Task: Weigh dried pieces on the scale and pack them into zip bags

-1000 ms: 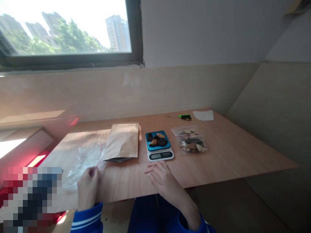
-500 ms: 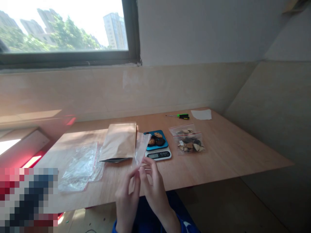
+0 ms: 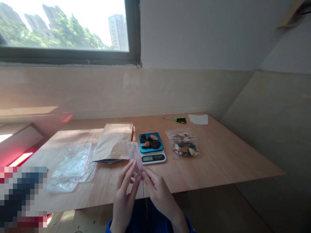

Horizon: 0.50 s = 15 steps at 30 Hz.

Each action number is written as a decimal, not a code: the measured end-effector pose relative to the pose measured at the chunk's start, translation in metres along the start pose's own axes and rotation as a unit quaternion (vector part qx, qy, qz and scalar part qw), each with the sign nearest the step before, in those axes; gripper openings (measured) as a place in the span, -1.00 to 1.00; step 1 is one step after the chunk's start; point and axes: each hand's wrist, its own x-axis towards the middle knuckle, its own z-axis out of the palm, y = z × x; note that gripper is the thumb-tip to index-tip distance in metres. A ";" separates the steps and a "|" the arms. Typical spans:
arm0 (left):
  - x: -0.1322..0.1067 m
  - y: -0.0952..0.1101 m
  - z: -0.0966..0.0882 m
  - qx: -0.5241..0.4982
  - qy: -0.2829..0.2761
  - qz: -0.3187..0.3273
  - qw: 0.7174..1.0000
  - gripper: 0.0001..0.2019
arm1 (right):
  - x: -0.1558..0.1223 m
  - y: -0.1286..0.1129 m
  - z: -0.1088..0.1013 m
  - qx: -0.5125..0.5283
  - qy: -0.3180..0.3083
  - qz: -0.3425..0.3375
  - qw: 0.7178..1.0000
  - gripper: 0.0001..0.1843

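Note:
Between my hands is a clear zip bag (image 3: 134,151) with a red seal line, held upright over the table's front edge. My right hand (image 3: 159,191) pinches its red-lined edge between thumb and fingers. On the other side, my left hand (image 3: 126,187) has its thumb and fingers closed on the plastic. Just beyond them stands a digital kitchen scale (image 3: 160,158) with a blue platform, bearing several dark and brown dried pieces (image 3: 155,144). Its display is lit, but the figures are too small to read surely.
A brown paper pouch (image 3: 114,139) lies left of the scale, its dark mouth facing me. Several clear zip bags (image 3: 68,168) are spread farther left. Filled zip bags (image 3: 186,149) lie right. Behind are screwdrivers (image 3: 179,120) and white paper (image 3: 198,119). A blurred-out patch covers the lower left.
The zip bag has turned and come down toward me, so the scale's platform now shows fully. My right hand has shifted to the bag's red-lined edge. The view has moved slightly.

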 end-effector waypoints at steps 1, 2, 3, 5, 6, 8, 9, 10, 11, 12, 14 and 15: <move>0.001 0.000 0.000 0.000 0.004 0.008 1.000 -0.55 | 0.000 0.002 0.001 0.010 0.004 0.003 1.000 -0.72; 0.001 -0.001 0.001 0.000 0.010 0.014 1.000 -0.56 | 0.001 0.005 0.003 0.029 0.015 0.010 0.999 -0.75; 0.001 -0.002 0.001 -0.003 0.016 0.018 1.000 -0.57 | 0.001 0.009 0.004 0.051 0.030 0.018 0.998 -0.77; 0.000 -0.004 0.002 -0.013 0.028 0.021 0.999 -0.60 | 0.002 0.015 0.005 0.080 0.057 0.032 0.995 -0.80; -0.001 -0.005 0.003 -0.019 0.034 0.020 0.999 -0.63 | 0.003 0.016 0.006 0.083 0.066 0.037 0.994 -0.79; -0.003 -0.007 0.004 -0.032 0.042 0.013 0.999 -0.71 | 0.004 0.017 0.005 0.078 0.080 0.045 0.993 -0.78; -0.003 -0.007 0.005 -0.037 0.045 0.005 0.998 -0.76 | 0.004 0.017 0.004 0.078 0.086 0.050 0.992 -0.76; -0.002 -0.007 0.005 -0.041 0.048 -0.005 0.998 -0.80 | 0.005 0.017 0.002 0.081 0.093 0.055 0.991 -0.74; -0.001 -0.007 0.004 -0.044 0.052 -0.019 0.998 -0.84 | 0.006 0.018 0.000 0.087 0.101 0.062 0.989 -0.73; 0.001 -0.006 0.003 -0.046 0.064 -0.039 0.996 -0.87 | 0.007 0.020 -0.004 0.093 0.112 0.069 0.987 -0.71; 0.007 -0.004 0.000 -0.049 0.123 -0.103 0.986 -0.87 | 0.008 0.025 -0.013 0.089 0.153 0.078 0.981 -0.66; 0.010 -0.002 -0.002 -0.051 0.160 -0.140 0.976 -0.86 | 0.009 0.029 -0.019 0.075 0.178 0.079 0.978 -0.65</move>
